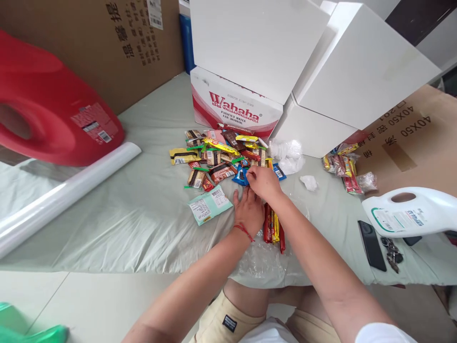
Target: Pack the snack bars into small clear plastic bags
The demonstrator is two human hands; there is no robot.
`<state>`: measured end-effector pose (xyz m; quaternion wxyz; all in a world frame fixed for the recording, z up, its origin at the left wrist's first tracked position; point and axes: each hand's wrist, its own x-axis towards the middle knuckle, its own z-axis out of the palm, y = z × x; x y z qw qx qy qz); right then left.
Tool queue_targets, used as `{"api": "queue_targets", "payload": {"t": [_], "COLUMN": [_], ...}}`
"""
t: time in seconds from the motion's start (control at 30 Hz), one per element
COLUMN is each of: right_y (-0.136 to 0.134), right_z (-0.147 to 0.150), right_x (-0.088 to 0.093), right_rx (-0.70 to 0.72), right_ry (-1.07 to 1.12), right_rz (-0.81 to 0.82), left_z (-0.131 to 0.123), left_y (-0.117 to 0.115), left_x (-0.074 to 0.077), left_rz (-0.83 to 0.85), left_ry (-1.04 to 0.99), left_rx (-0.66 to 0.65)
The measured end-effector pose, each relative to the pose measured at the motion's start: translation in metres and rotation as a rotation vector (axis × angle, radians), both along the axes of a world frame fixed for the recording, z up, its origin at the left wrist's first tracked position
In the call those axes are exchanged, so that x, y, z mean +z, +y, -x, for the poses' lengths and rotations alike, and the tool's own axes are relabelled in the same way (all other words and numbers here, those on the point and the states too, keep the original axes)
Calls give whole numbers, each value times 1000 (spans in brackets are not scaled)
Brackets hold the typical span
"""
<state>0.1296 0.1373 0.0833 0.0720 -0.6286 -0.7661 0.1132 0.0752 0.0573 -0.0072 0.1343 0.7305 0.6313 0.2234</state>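
Note:
My left hand (249, 209), a red string bracelet at its wrist, lies palm down with fingers and thumb apart. My right hand (264, 182) is just beyond it, fingers curled and pinched at the edge of a blue snack packet (240, 175). Past both hands spreads a pile of wrapped snack bars (222, 157) in yellow, brown, red and clear wrappers. Left of my left hand lies a pale green packet (210, 206). Several red and yellow stick-shaped snacks (274, 224) lie side by side between my forearms, partly hidden, by a sheet of clear plastic (262, 259).
White boxes (257, 43) stand behind the pile on a Wahaha carton (235, 107). At left are a red jug (64, 105) and a plastic roll (71, 195). At right are more snacks (342, 166), a white jug (414, 209), a phone (372, 245) and keys (392, 255).

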Motion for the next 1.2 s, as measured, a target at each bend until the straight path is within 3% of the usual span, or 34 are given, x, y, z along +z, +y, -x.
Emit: {"api": "queue_targets", "payload": {"t": [0.17, 0.3, 0.4, 0.47, 0.57, 0.67, 0.77, 0.87, 0.93, 1.07, 1.2], "right_y": [44, 60, 52, 33, -13, -71, -125, -165, -182, -199, -202], "right_z": [16, 8, -13, -36, -78, -111, -126, -128, -128, -127, -126], "right_x": [-6, -6, 1, 5, 7, -2, -18, -36, -46, -54, -52], "right_rx": [-150, -97, -97, -139, -282, -538, -742, -812, -781, -540, -311], "right_ry": [-136, -238, -212, -76, 348, 847, 1084, 1053, 890, 440, 274], "right_rz": [-217, -92, -63, -67, -78, 50, 195, 167, 79, 125, 114], "left_z": [1, 1, 1, 2, 2, 2, 2, 2, 2, 3, 3], "left_y": [0, 0, 0, 0, 0, 0, 0, 0, 0, -1, -1], "left_x": [0, -2, -3, -3, -1, 0, 0, 0, 0, 3, 4], "left_rz": [9, 5, -4, -15, -26, -34, -39, -44, -43, -26, -23], "left_ry": [-20, -27, -19, -13, -3, 10, 24, 38, 48, 70, 82], "left_rx": [-11, -10, -4, -6, -4, 8, 8, 3, -2, -1, 6]}}
